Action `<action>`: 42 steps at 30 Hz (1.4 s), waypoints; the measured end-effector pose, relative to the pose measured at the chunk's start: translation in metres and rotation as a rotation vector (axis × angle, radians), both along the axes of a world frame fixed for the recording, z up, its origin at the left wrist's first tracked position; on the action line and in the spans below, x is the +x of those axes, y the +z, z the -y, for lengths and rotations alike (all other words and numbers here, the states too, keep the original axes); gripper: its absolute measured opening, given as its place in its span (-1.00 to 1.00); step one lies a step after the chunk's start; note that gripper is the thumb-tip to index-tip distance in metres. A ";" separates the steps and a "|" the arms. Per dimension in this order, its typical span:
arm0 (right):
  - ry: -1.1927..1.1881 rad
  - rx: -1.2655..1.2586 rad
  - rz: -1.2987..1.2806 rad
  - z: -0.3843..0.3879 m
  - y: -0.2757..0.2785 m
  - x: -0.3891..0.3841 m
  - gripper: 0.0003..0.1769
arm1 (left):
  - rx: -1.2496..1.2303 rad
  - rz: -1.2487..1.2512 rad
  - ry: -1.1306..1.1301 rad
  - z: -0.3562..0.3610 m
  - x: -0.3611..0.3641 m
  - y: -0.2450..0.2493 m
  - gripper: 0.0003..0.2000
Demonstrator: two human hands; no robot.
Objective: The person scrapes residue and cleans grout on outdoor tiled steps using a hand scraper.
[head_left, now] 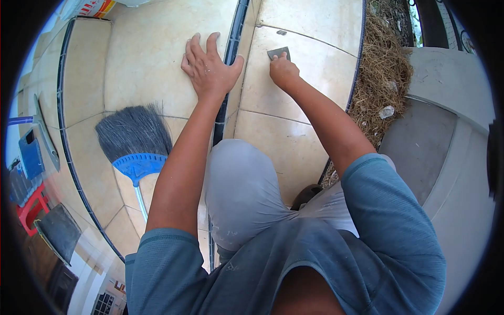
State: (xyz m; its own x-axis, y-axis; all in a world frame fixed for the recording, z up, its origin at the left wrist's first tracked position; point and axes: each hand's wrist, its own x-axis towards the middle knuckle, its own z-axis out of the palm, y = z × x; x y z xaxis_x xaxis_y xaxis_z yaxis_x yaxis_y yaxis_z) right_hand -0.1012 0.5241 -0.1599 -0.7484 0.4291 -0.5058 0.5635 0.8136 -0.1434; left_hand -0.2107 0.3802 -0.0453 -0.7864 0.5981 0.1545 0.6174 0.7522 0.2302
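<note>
1. Right hand: upper centre of the frame, closed round a small dark flat scraper. The fingers are curled over its lower edge and the blade is pressed flat on the floor.
2. Scraper: lies on a beige floor tile at upper centre-right, just above the right knuckles.
3. Left hand: open, palm down, fingers spread and pointing to the top of the frame. It is flat on the neighbouring beige tile, with the thumb reaching to the dark joint strip.
4. Joint strip: a dark line running from top centre downward between the two hands, passing under the left forearm.
5. Small dark chip: on the same tile as the scraper, just above it and apart from it.
6. Knee: in grey trousers, centre of the frame, between the two arms.
7. Broom: left of centre, grey bristles fanned upward from a blue head, lying on the tiles near the left arm.
8. Dry straw: a heap along the right edge of the tiles, upper right.
9. Grey concrete slab: right side, beyond the straw.
10. Red stool: far lower left, partly cut off by the edge of the frame.
</note>
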 end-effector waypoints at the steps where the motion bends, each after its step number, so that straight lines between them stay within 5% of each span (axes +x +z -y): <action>1: -0.004 -0.044 0.046 -0.002 0.002 -0.005 -0.55 | 0.004 -0.007 -0.002 0.000 -0.001 0.001 -0.27; 15: 0.075 -0.013 0.148 -0.005 -0.003 -0.031 -0.60 | -0.010 -0.009 0.006 0.001 -0.002 0.004 -0.27; 18: 0.052 0.036 -0.052 0.000 -0.003 -0.005 -0.62 | -0.001 -0.002 -0.001 0.000 0.000 0.001 -0.27; 23: -0.015 -0.092 -0.040 -0.021 0.016 -0.033 -0.63 | -0.023 -0.011 0.022 -0.001 0.000 0.004 -0.27; 29: -0.030 -0.087 -0.025 0.037 0.002 0.018 -0.55 | -0.026 0.026 0.028 -0.002 -0.001 0.008 -0.27; 33: -0.125 -0.145 -0.148 0.001 -0.020 -0.036 -0.55 | -0.003 0.017 0.012 -0.001 -0.001 0.007 -0.27; 36: -0.044 -0.155 0.004 -0.043 0.004 -0.085 -0.57 | -0.012 0.021 0.021 -0.002 0.000 0.009 -0.28; 38: 0.074 -0.195 0.100 -0.046 0.019 -0.078 -0.57 | -0.002 0.030 0.008 0.000 0.002 0.008 -0.27; 42: -0.075 -0.135 -0.093 -0.003 0.001 -0.001 -0.57 | 0.001 0.022 0.005 -0.002 -0.001 0.009 -0.28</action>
